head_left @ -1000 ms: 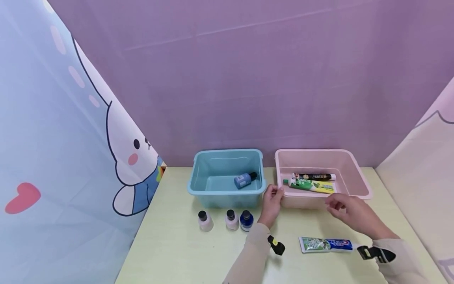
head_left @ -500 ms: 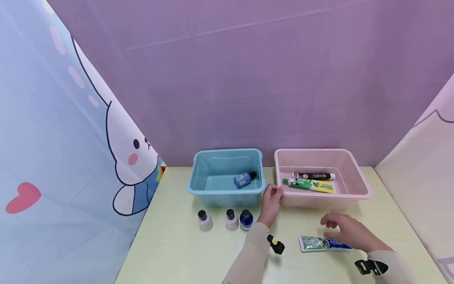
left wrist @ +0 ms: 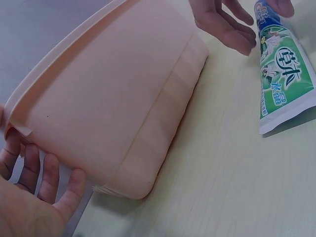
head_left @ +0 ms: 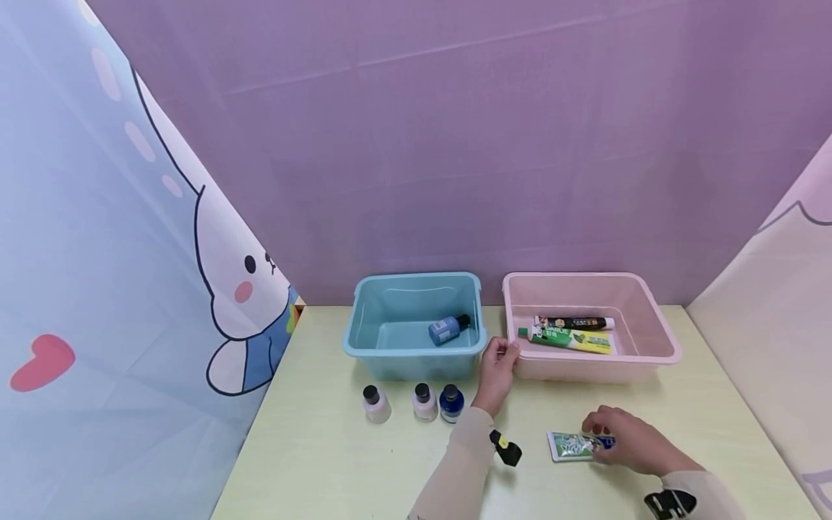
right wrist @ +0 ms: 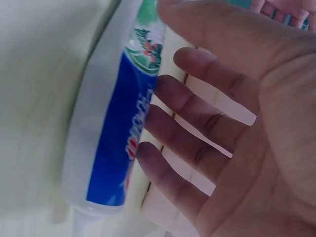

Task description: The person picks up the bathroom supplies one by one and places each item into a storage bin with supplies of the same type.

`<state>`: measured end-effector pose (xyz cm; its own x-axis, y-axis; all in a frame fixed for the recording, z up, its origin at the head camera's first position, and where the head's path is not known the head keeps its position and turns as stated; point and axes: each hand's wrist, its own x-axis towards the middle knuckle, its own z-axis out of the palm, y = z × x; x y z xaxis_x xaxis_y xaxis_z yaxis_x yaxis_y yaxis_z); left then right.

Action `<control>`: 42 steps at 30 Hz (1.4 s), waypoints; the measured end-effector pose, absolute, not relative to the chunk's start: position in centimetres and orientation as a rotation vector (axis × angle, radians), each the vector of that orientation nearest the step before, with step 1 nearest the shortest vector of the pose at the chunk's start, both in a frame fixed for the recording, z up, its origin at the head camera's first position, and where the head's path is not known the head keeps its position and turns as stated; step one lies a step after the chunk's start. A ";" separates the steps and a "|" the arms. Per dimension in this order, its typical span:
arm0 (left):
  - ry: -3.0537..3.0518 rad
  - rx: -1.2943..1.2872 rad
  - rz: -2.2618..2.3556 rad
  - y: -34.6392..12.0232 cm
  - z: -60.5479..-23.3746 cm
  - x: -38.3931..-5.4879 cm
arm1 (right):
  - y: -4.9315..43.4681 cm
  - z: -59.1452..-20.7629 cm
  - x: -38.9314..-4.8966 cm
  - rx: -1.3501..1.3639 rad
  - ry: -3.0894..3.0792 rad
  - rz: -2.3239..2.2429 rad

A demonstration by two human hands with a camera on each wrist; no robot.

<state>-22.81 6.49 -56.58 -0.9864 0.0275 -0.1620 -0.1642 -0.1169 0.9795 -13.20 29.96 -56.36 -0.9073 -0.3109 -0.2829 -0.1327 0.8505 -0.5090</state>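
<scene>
On the table (head_left: pixel 312 448), its long axis roughly parallel to the far edge, the toothpaste tube (head_left: pixel 570 446) lies between the parted thumb and fingers of the nearer right hand's (head_left: pixel 629 440) grip, while the left hand (head_left: pixel 497 374) holds the pink bin's (head_left: pixel 572 371) near left corner.

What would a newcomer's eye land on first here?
Probably the blue bin, with a bottle in it, and the pink bin to its right, holding two tubes, at the back of the table. Next, the green-and-blue tube in front of the pink bin, with the right grip at it. The printed rabbit at far left also stands out.
</scene>
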 end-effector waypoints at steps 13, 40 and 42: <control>1.998 -0.160 2.245 6.6 -56.5 -22.5 | 29.8 -57.1 -13.3 -0.283 2.684 -0.574; 1.988 -0.172 2.245 6.5 -56.5 -22.7 | 30.1 -58.5 -13.3 -0.370 2.756 -0.477; 1.990 -0.173 2.243 6.5 -56.5 -22.7 | 30.2 -58.6 -13.2 -0.386 2.776 -0.461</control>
